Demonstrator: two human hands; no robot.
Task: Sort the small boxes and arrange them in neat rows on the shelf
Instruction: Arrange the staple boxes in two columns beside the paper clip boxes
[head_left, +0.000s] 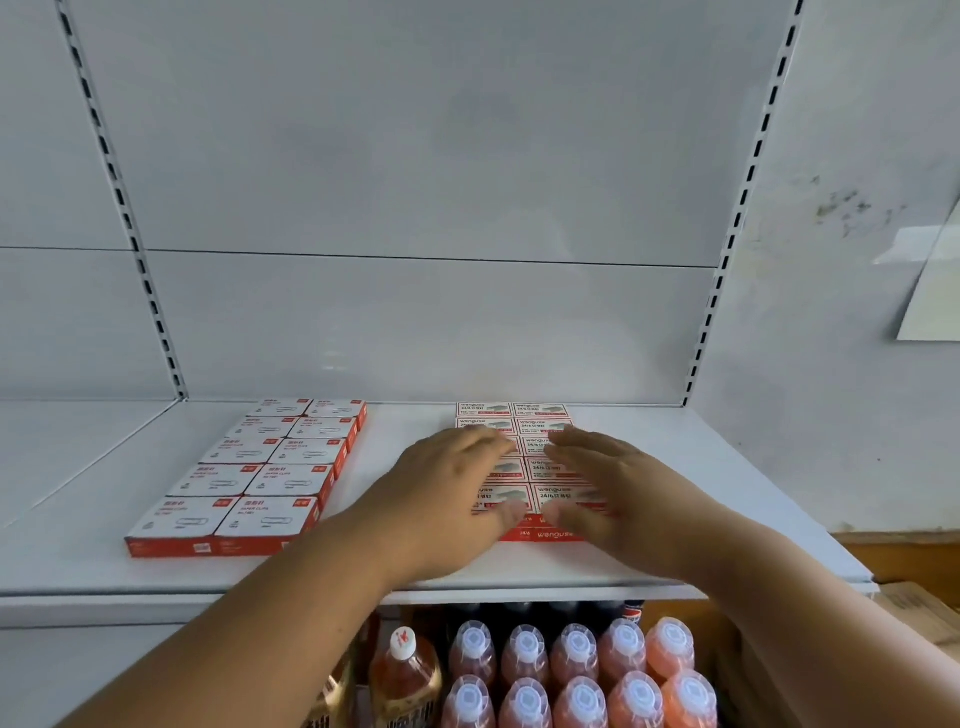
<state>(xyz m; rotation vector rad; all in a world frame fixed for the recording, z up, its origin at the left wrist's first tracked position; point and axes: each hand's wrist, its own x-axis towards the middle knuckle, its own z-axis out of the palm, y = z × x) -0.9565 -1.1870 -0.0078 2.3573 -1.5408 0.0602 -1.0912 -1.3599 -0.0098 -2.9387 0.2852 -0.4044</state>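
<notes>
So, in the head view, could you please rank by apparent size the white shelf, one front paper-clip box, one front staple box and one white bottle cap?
1. White metal shelf, by far.
2. Front red-and-white paper-clip box.
3. Front red-and-white staple box, partly covered by hands, so unsure against the white bottle cap, which sits nearer the camera.

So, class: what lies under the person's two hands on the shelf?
Both the left hand and right hand lie flat on the block of staple boxes, arranged in two columns. The middle boxes are partly covered, so their labels cannot be fully read.

Soft, even daylight; my hands (524, 493) blur slightly, faint shadows beneath them, and the shelf (415, 582) edge bows from wide-angle distortion.
</notes>
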